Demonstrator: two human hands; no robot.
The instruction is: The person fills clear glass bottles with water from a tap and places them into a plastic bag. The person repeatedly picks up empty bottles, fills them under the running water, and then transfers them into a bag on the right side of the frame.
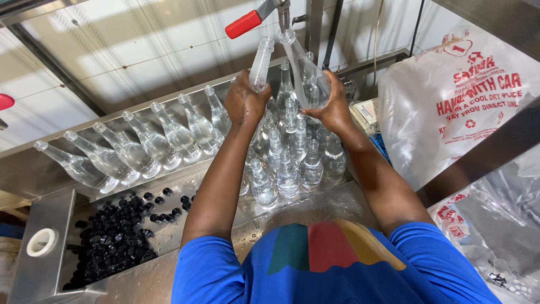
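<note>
My right hand [333,106] grips a clear plastic bottle [304,70] and holds its mouth up to a metal tap nozzle [283,14] that has a red lever handle [243,24]. My left hand [245,101] holds a second clear bottle [261,62] upright, just left of the nozzle. Below both hands stands a cluster of several clear uncapped bottles [289,163] on a wet steel counter [315,205].
A row of several bottles [140,149] leans along the steel back ledge at left. Black caps [115,236] fill a steel tray, with a white tape roll [42,241] beside it. Large printed plastic bags [455,107] stand at right. A tiled wall lies behind.
</note>
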